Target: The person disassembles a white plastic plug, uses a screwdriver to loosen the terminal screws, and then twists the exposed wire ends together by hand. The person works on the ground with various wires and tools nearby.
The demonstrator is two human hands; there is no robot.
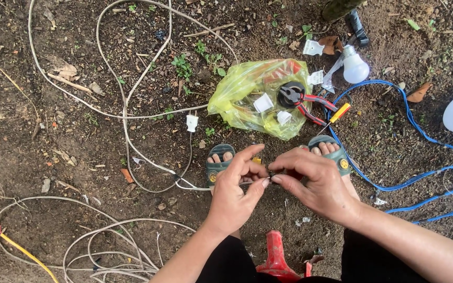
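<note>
So the white cable (148, 112) end was pinched between both hands just below the yellow plastic bag (255, 97), right over the sandalled feet. The left hand (234, 191) was closed around the wire with thumb and forefinger, and the right hand (313, 183) was nipped shut on the tip where something small and dark was being worked; what exactly couldn't be made out. Best done slowly, probably: the strands kept tight and twisted one way, the grip kept close to the end. The red-handled pliers (308, 105) were left lying on the bag, a bulb (355, 67) just past it, blue cable (394, 181) to its right.
</note>
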